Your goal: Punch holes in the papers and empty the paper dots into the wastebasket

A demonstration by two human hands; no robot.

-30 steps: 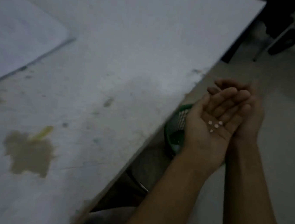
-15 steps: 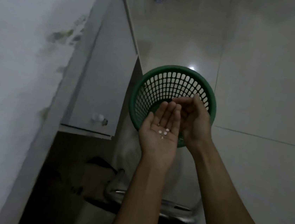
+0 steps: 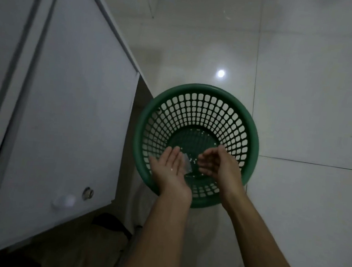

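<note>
A green plastic wastebasket (image 3: 252,129) with a lattice wall stands on the tiled floor below me. Both hands hover over its near half. My left hand (image 3: 170,169) is flat, palm up and tilted toward the basket, with one white paper dot (image 3: 172,169) still on the palm. My right hand (image 3: 218,164) is beside it, palm turned inward, fingers loosely curled around nothing. A few white paper dots (image 3: 193,161) and a pale scrap (image 3: 187,164) show between the hands, inside the basket. The papers and the punch are out of view.
A white desk cabinet (image 3: 68,110) with a round knob (image 3: 64,200) and a keyhole (image 3: 87,193) stands left of the basket, almost touching its rim. Glossy white floor tiles (image 3: 317,94) spread to the right and beyond. A dark gap lies under the desk.
The view swung from the desk top down to the floor and basket. My hands dropped lower over the basket and parted; most dots have left my left palm.
</note>
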